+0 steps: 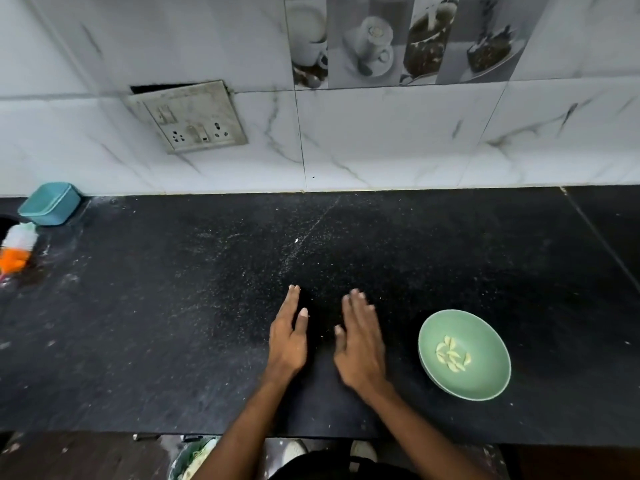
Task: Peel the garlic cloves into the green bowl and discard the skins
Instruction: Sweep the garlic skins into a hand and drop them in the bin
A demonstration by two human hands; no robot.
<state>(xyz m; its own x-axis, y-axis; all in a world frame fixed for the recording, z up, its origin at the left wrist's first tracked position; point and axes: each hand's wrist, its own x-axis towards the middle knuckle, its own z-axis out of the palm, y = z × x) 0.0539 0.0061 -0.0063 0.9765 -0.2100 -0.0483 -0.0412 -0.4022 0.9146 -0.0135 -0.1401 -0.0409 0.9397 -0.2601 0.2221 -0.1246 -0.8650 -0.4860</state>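
Note:
A green bowl [485, 382] stands on the black counter at the right, holding several pale peeled garlic cloves [452, 355]. My left hand [289, 337] lies flat on the counter with straight fingers, holding nothing. My right hand [362, 341] lies beside it, fingers extended and a little blurred, also empty, a short way left of the bowl. Tiny pale flecks of skin dot the counter around both hands.
The black counter [173, 323] runs to a white marbled wall with a socket plate [194, 116]. A teal box [50, 203] and an orange-and-white brush [17, 249] sit at the far left. Below the front edge a bin [194, 459] shows on the floor.

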